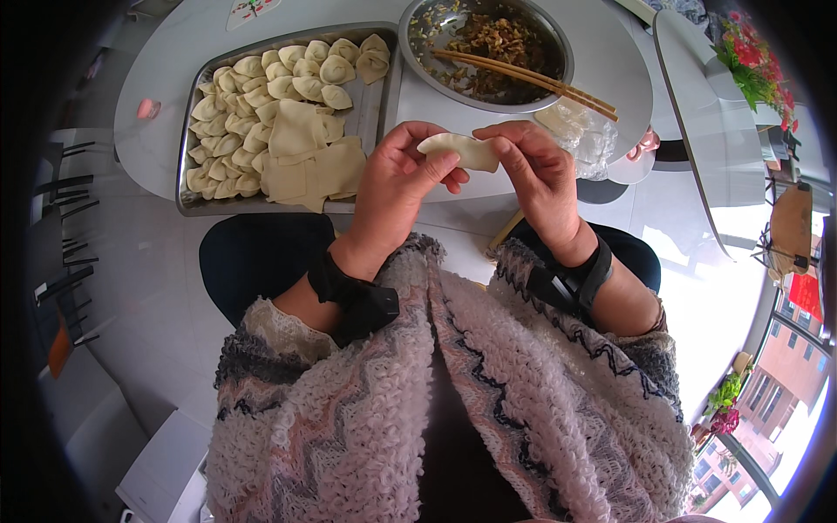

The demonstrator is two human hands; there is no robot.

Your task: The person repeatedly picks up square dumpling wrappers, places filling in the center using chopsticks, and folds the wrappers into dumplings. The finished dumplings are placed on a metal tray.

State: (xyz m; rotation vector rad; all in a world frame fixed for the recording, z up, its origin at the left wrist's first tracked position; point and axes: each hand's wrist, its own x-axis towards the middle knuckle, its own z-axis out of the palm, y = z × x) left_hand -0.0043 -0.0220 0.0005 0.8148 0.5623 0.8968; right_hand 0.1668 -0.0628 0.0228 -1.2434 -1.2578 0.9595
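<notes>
Between both hands is a pale folded wonton (459,151), held above the near edge of the table. My left hand (404,174) pinches its left end, thumb in front and fingers behind. At its right end, my right hand (534,167) grips the dough between thumb and forefinger. To the left, a metal tray (185,166) carries rows of folded wontons (228,118) and a loose stack of flat square wrappers (301,157). Beyond my right hand stands a steel bowl (417,54) of chopped filling (501,42), with wooden chopsticks (532,78) laid across it.
The white oval table (153,78) bears everything. Crumpled clear plastic (580,139) lies right of the bowl. A small pink object (148,108) sits at the table's left. Dark chairs (65,209) stand far left; red flowers (748,54) are at upper right.
</notes>
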